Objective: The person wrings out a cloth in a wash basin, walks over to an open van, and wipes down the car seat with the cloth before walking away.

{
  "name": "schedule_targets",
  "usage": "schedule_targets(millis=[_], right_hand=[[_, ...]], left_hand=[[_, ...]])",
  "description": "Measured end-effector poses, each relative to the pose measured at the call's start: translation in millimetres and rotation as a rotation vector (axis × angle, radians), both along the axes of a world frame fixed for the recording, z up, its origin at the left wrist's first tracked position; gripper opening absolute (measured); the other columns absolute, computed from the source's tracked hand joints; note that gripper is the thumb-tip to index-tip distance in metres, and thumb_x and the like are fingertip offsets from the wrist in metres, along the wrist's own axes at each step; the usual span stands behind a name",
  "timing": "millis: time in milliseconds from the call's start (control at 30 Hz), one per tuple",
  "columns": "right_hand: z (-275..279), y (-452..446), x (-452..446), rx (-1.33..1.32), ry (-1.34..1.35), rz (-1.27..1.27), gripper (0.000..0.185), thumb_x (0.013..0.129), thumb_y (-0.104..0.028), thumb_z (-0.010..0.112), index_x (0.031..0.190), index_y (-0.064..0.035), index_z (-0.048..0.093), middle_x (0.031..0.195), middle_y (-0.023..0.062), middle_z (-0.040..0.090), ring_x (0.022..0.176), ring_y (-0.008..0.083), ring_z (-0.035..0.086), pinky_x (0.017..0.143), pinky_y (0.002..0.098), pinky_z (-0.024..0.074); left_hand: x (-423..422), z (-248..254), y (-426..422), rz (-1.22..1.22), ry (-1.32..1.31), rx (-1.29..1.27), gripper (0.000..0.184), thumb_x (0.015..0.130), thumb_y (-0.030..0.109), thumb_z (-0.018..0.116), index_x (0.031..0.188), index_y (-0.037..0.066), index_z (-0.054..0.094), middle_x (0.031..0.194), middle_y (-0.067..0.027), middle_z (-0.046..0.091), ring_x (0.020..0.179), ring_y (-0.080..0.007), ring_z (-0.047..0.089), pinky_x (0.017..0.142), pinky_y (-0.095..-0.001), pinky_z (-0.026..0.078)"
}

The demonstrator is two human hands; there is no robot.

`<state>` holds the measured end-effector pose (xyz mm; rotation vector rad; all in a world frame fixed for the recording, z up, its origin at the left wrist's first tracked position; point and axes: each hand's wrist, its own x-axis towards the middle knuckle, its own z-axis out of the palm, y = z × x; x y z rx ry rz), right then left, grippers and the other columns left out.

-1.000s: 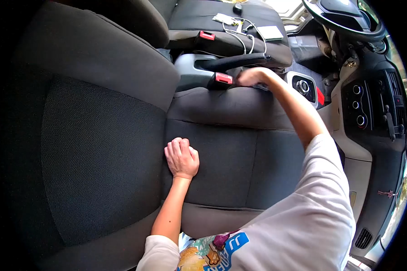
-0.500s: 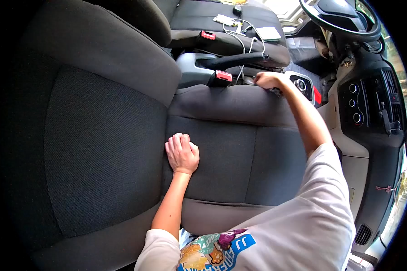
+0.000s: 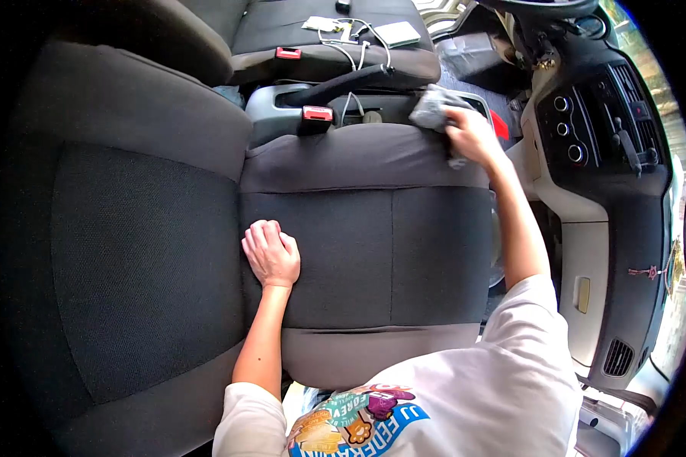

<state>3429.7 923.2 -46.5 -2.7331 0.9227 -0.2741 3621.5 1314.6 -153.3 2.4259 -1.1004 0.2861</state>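
Note:
My right hand [image 3: 471,135] is closed on a crumpled grey cloth [image 3: 432,108], blurred by motion. It is over the front of the seat's side bolster, beside the centre console [image 3: 263,114]. A little of the cloth also hangs below the hand. My left hand [image 3: 270,255] leans on the dark seat cushion [image 3: 343,259], near the crease with the backrest [image 3: 145,251]. Its fingers are curled in, and nothing shows in them.
A handbrake lever [image 3: 343,85] and a red-topped buckle [image 3: 316,116] lie between the seats. On the far seat are a white cable [image 3: 389,57] and a white flat box [image 3: 397,33]. The dashboard [image 3: 602,122] runs along the right.
My right hand has risen from the gap by the console, bringing the grey cloth into view. The whole view has shifted; my left hand stays on the cushion.

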Motion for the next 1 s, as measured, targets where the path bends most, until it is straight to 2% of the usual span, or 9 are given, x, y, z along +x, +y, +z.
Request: schedule_targets(millis=[133,333,400,433,533,633,767,867,1000], right_hand=[[13.8,-11.0,-70.9,0.118,0.023,-0.339,0.046,0.085,-0.014,0.056,0.129,-0.0047,0.066,0.117,0.0198,0.072,0.108,0.0351,0.07,0.091,0.0431,0.0533],[-99.3,33.6,-189.8,0.665,-0.465,-0.686,0.049,0.089,-0.01,0.053,0.136,0.003,0.058,0.118,0.0125,0.071,0.105,0.0228,0.066,0.092,0.0339,0.0501],[-79.6,72.4,-198.8,0.956,-0.615,-0.679,0.048,0.091,-0.007,0.052,0.137,0.0043,0.056,0.122,0.0106,0.068,0.107,0.0187,0.063,0.094,0.0293,0.0474],[-36.0,101.7,-173.9,0.865,-0.476,-0.797,0.047,0.09,-0.005,0.053,0.136,0.0042,0.057,0.121,0.0097,0.068,0.105,0.0167,0.062,0.092,0.0284,0.0478],[-49.7,106.4,-204.7,0.83,-0.556,-0.81,0.046,0.086,-0.004,0.055,0.132,-0.0006,0.061,0.119,0.0079,0.07,0.104,0.0175,0.066,0.091,0.0284,0.0512],[-40.8,108.9,-211.1,0.881,-0.946,-0.813,0.044,0.085,0.001,0.054,0.129,-0.0017,0.062,0.119,0.0081,0.07,0.103,0.0193,0.067,0.089,0.0316,0.0539],[11.3,106.1,-198.9,1.001,-1.251,-0.811,0.057,0.085,0.0,0.049,0.141,-0.0016,0.054,0.136,0.0093,0.062,0.122,0.0234,0.061,0.105,0.0356,0.0476],[42.5,105.2,-174.4,1.026,-1.277,-0.72,0.056,0.087,-0.002,0.051,0.143,-0.0027,0.053,0.135,0.0091,0.062,0.122,0.0232,0.061,0.104,0.0351,0.0479],[39.3,102.6,-120.2,0.636,-1.0,-0.593,0.052,0.092,-0.012,0.057,0.143,-0.0009,0.052,0.136,0.014,0.061,0.124,0.0254,0.059,0.105,0.0361,0.0465]], left_hand=[[0.5,2.4,-0.7,0.013,0.018,-0.012,0.014,0.084,0.015,0.057,0.094,0.007,0.054,0.1,-0.0137,0.053,0.099,-0.0338,0.055,0.088,-0.0468,0.043],[0.8,4.1,-1.9,0.017,-0.025,-0.004,0.014,0.084,0.016,0.057,0.095,0.006,0.054,0.101,-0.0142,0.054,0.099,-0.0342,0.055,0.087,-0.0477,0.043],[-0.7,5.4,-1.1,0.008,0.001,0.025,0.015,0.084,0.016,0.056,0.096,0.006,0.054,0.102,-0.0146,0.054,0.099,-0.0348,0.055,0.088,-0.0483,0.043],[-1.7,4.8,-1.4,0.014,-0.006,0.035,0.016,0.084,0.016,0.056,0.096,0.005,0.054,0.102,-0.0151,0.054,0.1,-0.0352,0.055,0.088,-0.0485,0.043],[-1.1,3.1,-0.5,0.018,0.017,0.052,0.017,0.085,0.017,0.055,0.097,0.005,0.053,0.104,-0.0158,0.053,0.101,-0.0357,0.054,0.09,-0.0485,0.042],[-1.8,1.8,-1.7,0.009,-0.025,0.033,0.015,0.085,0.015,0.055,0.095,0.005,0.053,0.101,-0.0152,0.052,0.1,-0.0351,0.054,0.09,-0.0478,0.041],[-1.9,1.8,-1.9,-0.002,-0.026,0.014,0.014,0.084,0.014,0.056,0.095,0.005,0.053,0.1,-0.0141,0.052,0.099,-0.0347,0.053,0.089,-0.0481,0.041],[-2.5,1.1,-1.6,-0.001,-0.008,0.009,0.013,0.085,0.014,0.056,0.094,0.005,0.053,0.1,-0.014,0.052,0.1,-0.0345,0.053,0.089,-0.0481,0.041],[-1.6,2.7,-1.4,0.001,0.005,0.009,0.013,0.085,0.014,0.055,0.094,0.005,0.053,0.101,-0.0139,0.052,0.1,-0.0344,0.053,0.09,-0.0481,0.042]])
